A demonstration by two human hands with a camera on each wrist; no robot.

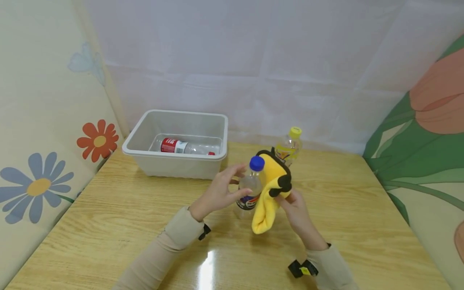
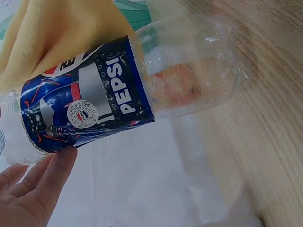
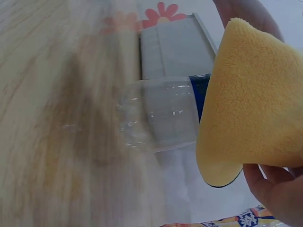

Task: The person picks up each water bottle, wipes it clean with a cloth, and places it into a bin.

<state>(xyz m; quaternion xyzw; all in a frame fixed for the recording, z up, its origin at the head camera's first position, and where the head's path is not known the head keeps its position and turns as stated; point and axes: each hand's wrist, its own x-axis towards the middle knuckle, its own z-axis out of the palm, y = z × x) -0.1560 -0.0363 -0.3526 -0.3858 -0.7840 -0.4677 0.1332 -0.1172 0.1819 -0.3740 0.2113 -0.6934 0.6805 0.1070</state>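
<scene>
A clear plastic Pepsi bottle with a blue cap stands upright or nearly so in the head view; its dark blue label fills much of the left wrist view. My left hand holds the bottle from the left side, thumb in front and fingers behind. A yellow cloth with dark edging is pinched in my right hand. The cloth lies against the bottle's right side and hides part of its label, as the cloth also does in the right wrist view. Whether the bottle's base touches the table cannot be told.
At the back left, a light grey plastic bin contains a clear bottle with a red and white label, lying on its side. Behind the cloth, a bottle with a yellow cap stands on the wooden table. A white curtain hangs behind.
</scene>
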